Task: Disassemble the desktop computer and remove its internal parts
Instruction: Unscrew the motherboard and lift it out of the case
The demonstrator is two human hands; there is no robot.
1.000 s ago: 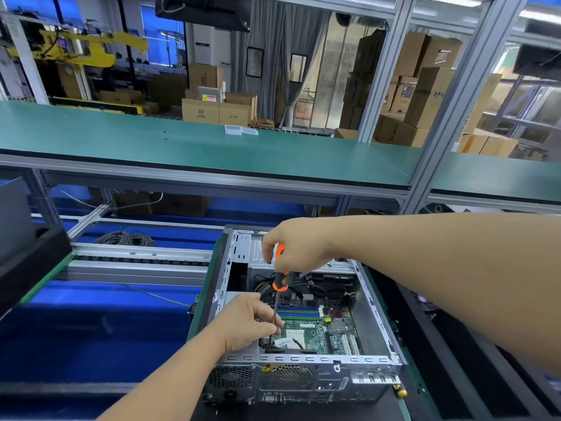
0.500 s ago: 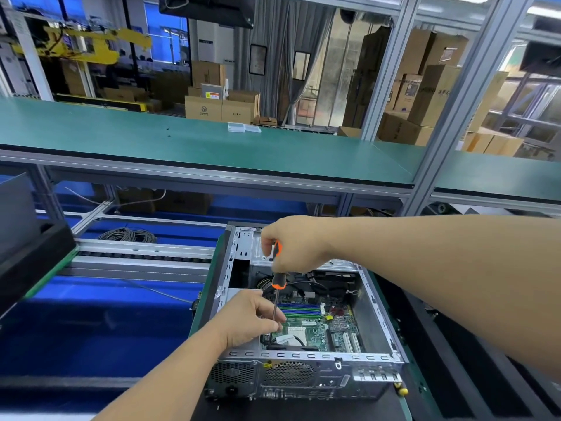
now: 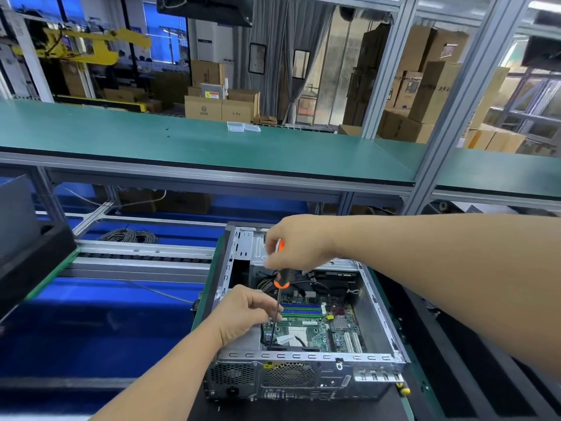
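Head view: your right hand grips the orange-and-black-handled screwdriver upright in the open grey steel desktop case on the bench, left hand pinching its shaft over the green motherboard; step judged screw removal; next, keep the tip seated.

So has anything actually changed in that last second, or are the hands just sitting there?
Almost nothing. The right hand keeps its grip on the orange-handled screwdriver, which stays upright with its tip down on the motherboard. The left hand still steadies the shaft with its fingertips. The open computer case has not moved; only the camera view shifted slightly.
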